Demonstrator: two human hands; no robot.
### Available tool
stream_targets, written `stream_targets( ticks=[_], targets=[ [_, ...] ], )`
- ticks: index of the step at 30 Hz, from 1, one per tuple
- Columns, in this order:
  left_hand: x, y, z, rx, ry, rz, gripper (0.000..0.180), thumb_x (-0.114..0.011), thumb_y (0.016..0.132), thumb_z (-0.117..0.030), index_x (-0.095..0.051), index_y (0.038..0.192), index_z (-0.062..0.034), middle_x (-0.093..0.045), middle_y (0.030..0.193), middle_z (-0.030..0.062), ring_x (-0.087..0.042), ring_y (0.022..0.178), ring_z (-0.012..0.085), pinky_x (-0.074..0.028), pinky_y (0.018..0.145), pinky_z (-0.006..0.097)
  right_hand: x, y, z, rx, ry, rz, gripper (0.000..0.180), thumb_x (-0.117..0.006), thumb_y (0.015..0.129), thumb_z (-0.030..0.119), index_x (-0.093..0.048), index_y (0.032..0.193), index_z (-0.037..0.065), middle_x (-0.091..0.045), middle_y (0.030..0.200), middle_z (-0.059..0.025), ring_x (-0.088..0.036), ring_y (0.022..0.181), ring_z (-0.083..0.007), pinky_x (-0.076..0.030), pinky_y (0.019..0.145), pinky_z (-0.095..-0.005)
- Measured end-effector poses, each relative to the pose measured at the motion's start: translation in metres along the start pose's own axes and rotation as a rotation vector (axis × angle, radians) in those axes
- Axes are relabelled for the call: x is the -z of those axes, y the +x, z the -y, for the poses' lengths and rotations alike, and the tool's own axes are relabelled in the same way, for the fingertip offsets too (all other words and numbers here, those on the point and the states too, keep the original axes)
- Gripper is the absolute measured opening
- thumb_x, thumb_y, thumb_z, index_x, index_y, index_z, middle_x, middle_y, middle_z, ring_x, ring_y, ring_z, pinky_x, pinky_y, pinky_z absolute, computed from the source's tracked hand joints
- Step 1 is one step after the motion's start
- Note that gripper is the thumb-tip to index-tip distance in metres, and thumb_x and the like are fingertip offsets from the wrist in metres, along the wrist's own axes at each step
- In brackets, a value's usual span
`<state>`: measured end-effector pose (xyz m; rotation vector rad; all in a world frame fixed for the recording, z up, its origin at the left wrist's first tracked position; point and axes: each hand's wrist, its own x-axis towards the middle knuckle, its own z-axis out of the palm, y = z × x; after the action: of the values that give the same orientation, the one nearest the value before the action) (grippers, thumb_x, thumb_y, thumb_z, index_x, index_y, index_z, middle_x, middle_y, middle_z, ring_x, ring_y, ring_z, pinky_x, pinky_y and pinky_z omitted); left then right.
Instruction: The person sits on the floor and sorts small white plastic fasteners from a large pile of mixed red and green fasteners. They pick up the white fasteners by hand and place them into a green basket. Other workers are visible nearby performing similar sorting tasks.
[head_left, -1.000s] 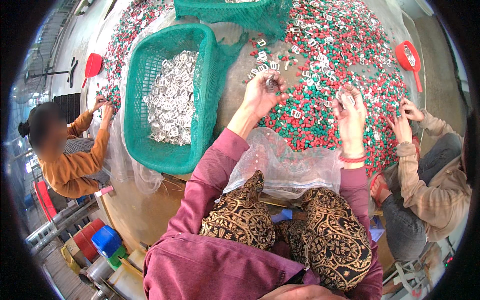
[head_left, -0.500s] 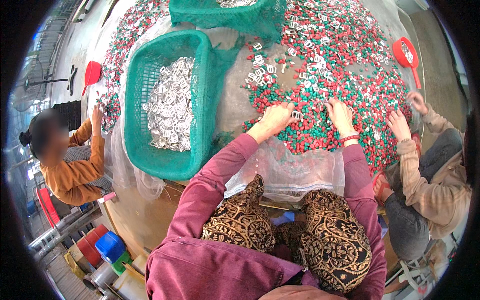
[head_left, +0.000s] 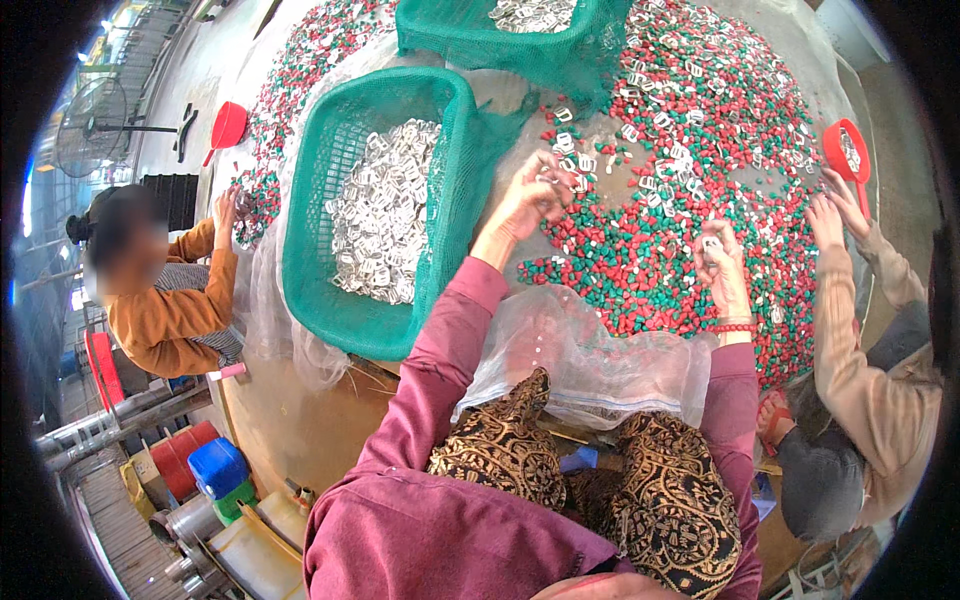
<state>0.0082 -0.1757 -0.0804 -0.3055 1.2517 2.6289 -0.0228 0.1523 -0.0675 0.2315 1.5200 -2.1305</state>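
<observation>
My left hand (head_left: 535,202) is raised beside a small group of silver metal buckles (head_left: 588,162), its fingers loosely bent and apart, with nothing plainly held. Over the spread of small red and green cone-shaped pieces (head_left: 610,270), my right hand (head_left: 724,268) is curled with the palm side partly turned up. A pale metal buckle (head_left: 712,243) shows between its fingers. More buckles lie scattered among the red and green pieces.
Left of my arm stands a green netted basket (head_left: 300,250) heaped with buckles; a second green basket (head_left: 430,40) is behind it. Two red scoops (head_left: 229,124) lie on the table's two sides. A co-worker's hands (head_left: 832,212) are close on my right; another person (head_left: 170,290) sits left.
My left hand has moved up and away from the red and green pieces to the buckle group. My right hand has drawn back toward me and turned, its fingers curling. The view has shifted.
</observation>
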Motion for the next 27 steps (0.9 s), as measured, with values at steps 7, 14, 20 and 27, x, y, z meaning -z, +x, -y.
stream_targets(
  ticks=[7,14,20,27],
  targets=[
    [0.025,0.064,0.032,-0.082,1.607,-0.275,0.033,-0.068,0.076,-0.031,-0.057,0.094,-0.0053,-0.064,0.087,0.0148,-0.063,0.080,0.0311,-0.049,0.065,0.040,0.023,0.034,-0.057,0.231,-1.353,-0.125,0.018,-0.060,0.082,0.013,-0.060,0.082,-0.004,-0.062,0.076,-0.0224,-0.063,0.077,-0.0359,-0.048,0.066,-0.0426],
    [-0.008,0.054,0.073,-0.008,1.727,-0.009,0.034,-0.068,0.076,-0.033,-0.061,0.089,-0.0023,-0.065,0.085,0.0161,-0.062,0.084,0.0352,-0.049,0.071,0.044,0.011,0.022,-0.060,0.206,-1.291,-0.127,0.015,-0.061,0.079,0.013,-0.061,0.080,-0.003,-0.061,0.067,-0.0183,-0.060,0.060,-0.0264,-0.046,0.056,-0.0365],
    [-0.054,0.018,0.036,-0.138,1.246,0.154,0.031,-0.065,0.081,-0.034,-0.068,0.082,-0.0036,-0.065,0.078,0.0111,-0.062,0.071,0.0253,-0.047,0.064,0.037,-0.011,-0.021,-0.004,-0.144,-0.040,-0.022,0.014,-0.061,0.078,0.015,-0.053,0.085,0.006,-0.053,0.066,-0.0029,-0.053,0.058,-0.0153,-0.041,0.047,-0.0222],
    [-0.056,0.009,0.012,0.214,0.465,0.266,0.030,-0.060,0.087,-0.034,-0.063,0.092,-0.0046,-0.055,0.068,-0.0012,-0.043,0.051,0.0072,-0.032,0.043,0.019,-0.001,-0.028,0.018,0.039,0.499,0.397,0.029,-0.059,0.078,0.030,-0.048,0.079,0.004,-0.048,0.070,-0.0081,-0.052,0.066,-0.0227,-0.046,0.056,-0.0291]
  ],
)
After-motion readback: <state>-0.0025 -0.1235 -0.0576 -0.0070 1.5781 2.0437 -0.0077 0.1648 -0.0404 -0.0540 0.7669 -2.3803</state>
